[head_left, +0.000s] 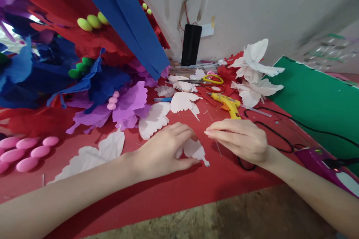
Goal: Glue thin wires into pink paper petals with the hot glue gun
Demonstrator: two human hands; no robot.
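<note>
My left hand (168, 149) is curled over a white scalloped wing-shaped cutout (195, 150), its thumb and fingertips apart with the cutout showing in the gap. The fingers of my right hand (241, 138) are pinched together just to the right of it. A thin wire-like strand (218, 148) shows below those fingers; whether they grip it I cannot tell. More white cutouts (183, 102) lie beyond my left hand, one of them a scalloped piece (154, 119). A yellow glue gun (228, 104) rests just past my right hand.
Scissors with yellow handles (212, 78) lie farther back. A phone (191, 44) leans by the wall. Left are purple fabric-like petals (131, 104), blue strips (126, 18) and pink ovals (28, 153). White butterfly shapes (256, 59), a black cable (280, 136) and a purple power strip (316, 160) are right.
</note>
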